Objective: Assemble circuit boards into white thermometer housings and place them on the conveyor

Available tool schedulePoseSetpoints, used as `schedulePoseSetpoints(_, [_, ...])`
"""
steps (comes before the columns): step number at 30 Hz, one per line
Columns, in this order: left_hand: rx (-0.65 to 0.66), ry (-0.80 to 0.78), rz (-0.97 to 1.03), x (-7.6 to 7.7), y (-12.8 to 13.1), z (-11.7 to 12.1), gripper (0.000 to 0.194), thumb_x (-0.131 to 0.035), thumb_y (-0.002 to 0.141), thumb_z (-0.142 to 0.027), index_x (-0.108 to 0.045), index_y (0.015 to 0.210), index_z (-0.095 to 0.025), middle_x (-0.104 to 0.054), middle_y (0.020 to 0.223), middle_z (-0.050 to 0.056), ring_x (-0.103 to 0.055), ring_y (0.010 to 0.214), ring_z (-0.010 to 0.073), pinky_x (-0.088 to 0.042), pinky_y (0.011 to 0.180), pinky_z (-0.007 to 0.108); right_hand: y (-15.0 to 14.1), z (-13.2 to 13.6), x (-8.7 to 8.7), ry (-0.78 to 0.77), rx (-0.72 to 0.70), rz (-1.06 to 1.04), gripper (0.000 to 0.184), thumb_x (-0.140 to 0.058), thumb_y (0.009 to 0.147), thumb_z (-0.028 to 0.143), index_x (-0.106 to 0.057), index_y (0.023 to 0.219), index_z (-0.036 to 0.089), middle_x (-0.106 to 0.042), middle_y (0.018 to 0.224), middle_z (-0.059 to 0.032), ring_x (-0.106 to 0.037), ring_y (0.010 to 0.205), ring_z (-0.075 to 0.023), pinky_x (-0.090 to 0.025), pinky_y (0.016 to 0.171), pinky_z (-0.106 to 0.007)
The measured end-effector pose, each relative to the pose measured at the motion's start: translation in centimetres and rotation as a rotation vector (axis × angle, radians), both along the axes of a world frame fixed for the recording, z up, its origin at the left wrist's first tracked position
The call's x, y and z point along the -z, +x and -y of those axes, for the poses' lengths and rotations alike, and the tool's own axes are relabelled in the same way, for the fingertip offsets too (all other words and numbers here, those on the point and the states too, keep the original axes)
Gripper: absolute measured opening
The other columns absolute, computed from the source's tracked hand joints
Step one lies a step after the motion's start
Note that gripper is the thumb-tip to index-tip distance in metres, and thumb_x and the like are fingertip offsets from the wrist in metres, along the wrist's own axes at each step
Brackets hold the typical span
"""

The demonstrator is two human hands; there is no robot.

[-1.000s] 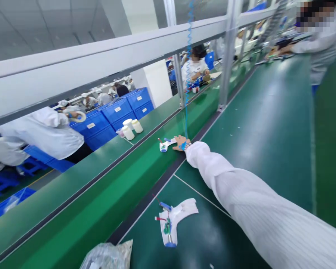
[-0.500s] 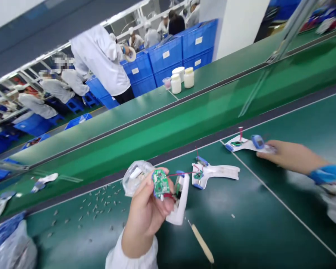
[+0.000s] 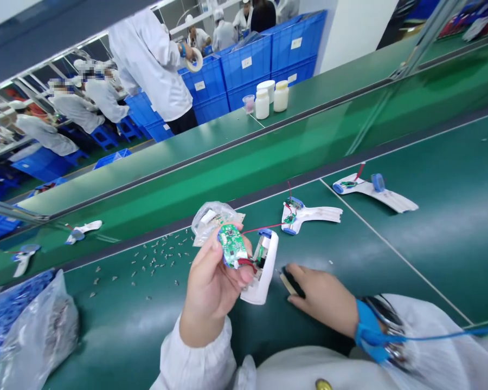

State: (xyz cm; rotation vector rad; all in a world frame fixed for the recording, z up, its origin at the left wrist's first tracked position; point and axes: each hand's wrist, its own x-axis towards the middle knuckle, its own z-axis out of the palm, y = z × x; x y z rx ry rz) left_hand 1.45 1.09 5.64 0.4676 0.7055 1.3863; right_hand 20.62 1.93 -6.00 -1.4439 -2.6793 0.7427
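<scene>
My left hand (image 3: 209, 290) is closed on a white plastic housing (image 3: 263, 271) and holds a small green circuit board (image 3: 232, 246) upright above it. Red wires run from the board into the housing. My right hand (image 3: 323, 298) rests on the green mat just right of the housing. Its fingers are curled onto a thin tan-handled tool (image 3: 287, 281), most of which is hidden under the hand. A blue wrist strap (image 3: 366, 327) with a coiled cord sits on my right wrist.
Two more white housings (image 3: 311, 215) (image 3: 376, 189) lie further back on the mat. A small clear bag (image 3: 211, 219) and several loose screws (image 3: 154, 254) lie to the left, and a larger bag (image 3: 36, 325) sits at far left. Beyond is a conveyor belt (image 3: 268, 157), then jars (image 3: 270, 97), blue crates and other workers.
My right hand has come back from the far housing, left it on the mat, and dropped onto the tan-handled tool. My left hand keeps the board and housing.
</scene>
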Motion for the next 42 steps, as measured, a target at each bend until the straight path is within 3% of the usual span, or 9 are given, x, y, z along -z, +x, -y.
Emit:
schedulePoseSetpoints(4, [-0.022,0.004,-0.018,-0.1,-0.8,1.1,0.028,-0.073,0.075,-0.034,-0.066,0.094,-0.015,-0.068,0.071,0.002,-0.061,0.042,0.0078,-0.05,0.04,0.014,-0.7,-0.6,1.5,-0.001,-0.02,-0.009,0.015,-0.052,0.074,0.007,-0.056,0.086,0.015,-0.07,0.074,-0.0088,-0.068,0.067,-0.0271,-0.045,0.056,-0.031])
schedulePoseSetpoints(7, [-0.039,0.015,-0.019,-0.1,-1.3,1.5,0.028,-0.073,0.074,-0.033,-0.065,0.093,-0.015,-0.068,0.071,0.002,-0.062,0.043,0.0077,-0.051,0.042,0.015,-0.4,-1.0,0.9,-0.007,-0.012,-0.063,0.023,-0.046,0.076,0.005,-0.056,0.094,0.017,-0.068,0.072,-0.0046,-0.065,0.062,-0.0202,-0.044,0.055,-0.027])
schedulePoseSetpoints(11, [-0.031,0.037,-0.011,0.0,-1.7,1.5,0.028,-0.074,0.074,-0.032,-0.065,0.094,-0.015,-0.068,0.072,0.002,-0.062,0.043,0.0079,-0.051,0.043,0.014,0.6,-2.8,-3.4,0.185,0.051,-0.501,0.034,-0.039,0.089,0.014,-0.052,0.119,0.022,-0.062,0.071,0.0008,-0.059,0.058,-0.0127,-0.047,0.057,-0.025])
schedulePoseSetpoints(14, [0.0,0.065,0.013,0.0,-1.7,1.1,0.026,-0.072,0.076,-0.033,-0.067,0.095,-0.016,-0.069,0.072,0.003,-0.063,0.043,0.0084,-0.051,0.044,0.015,0.7,-4.7,-7.9,0.336,0.015,-0.847,0.025,-0.045,0.089,0.012,-0.063,0.1,0.027,-0.058,0.069,0.0012,-0.058,0.066,-0.0123,-0.049,0.064,-0.026])
schedulePoseSetpoints(18, [0.053,0.109,0.044,0.0,-1.7,0.5,0.026,-0.07,0.079,-0.032,-0.069,0.099,-0.016,-0.07,0.075,0.005,-0.065,0.045,0.0094,-0.051,0.045,0.014,-1.0,-6.6,-12.2,0.062,-0.09,-1.217,0.03,-0.057,0.086,0.011,-0.062,0.109,0.029,-0.056,0.085,-0.0013,-0.057,0.071,-0.0114,-0.048,0.056,-0.023])
schedulePoseSetpoints(24, [0.109,0.142,0.102,0.6,-1.9,-0.7,0.027,-0.063,0.084,-0.033,-0.069,0.103,-0.014,-0.069,0.074,0.006,-0.064,0.044,0.0075,-0.05,0.044,0.012,-4.4,-8.8,-14.2,-0.21,-0.127,-1.631,0.016,-0.072,0.079,0.03,-0.069,0.093,0.021,-0.048,0.062,0.0035,-0.049,0.049,-0.0064,-0.041,0.042,-0.02])
schedulePoseSetpoints(30, [0.191,0.118,0.169,1.1,-1.4,-1.6,0.031,-0.055,0.088,-0.037,-0.067,0.104,-0.013,-0.068,0.072,0.006,-0.055,0.038,0.0032,-0.043,0.039,0.009,-5.0,-9.1,-14.2,-0.292,-0.193,-1.579,0.025,-0.054,0.092,0.038,-0.072,0.09,0.02,-0.057,0.062,0.0026,-0.052,0.05,-0.0066,-0.041,0.041,-0.018])
schedulePoseSetpoints(35, [0.155,0.078,0.137,1.3,-0.3,-1.6,0.03,-0.057,0.086,-0.038,-0.068,0.097,-0.012,-0.067,0.063,0.005,-0.052,0.04,0.0043,-0.043,0.043,0.01,-4.6,-9.2,-13.5,-0.273,-0.33,-1.466,0.04,-0.042,0.096,0.044,-0.07,0.086,0.018,-0.067,0.07,-0.0019,-0.06,0.061,-0.0076,-0.049,0.054,-0.016])
schedulePoseSetpoints(42, [0.18,0.056,0.118,1.6,0.0,-1.7,0.029,-0.055,0.087,-0.039,-0.067,0.099,-0.016,-0.061,0.054,0.0,-0.046,0.037,0.0061,-0.039,0.038,0.012,-4.7,-9.9,-14.3,-0.177,-0.39,-1.396,0.049,-0.036,0.095,0.051,-0.062,0.072,0.016,-0.06,0.065,-0.0038,-0.055,0.058,-0.0043,-0.047,0.055,-0.01])
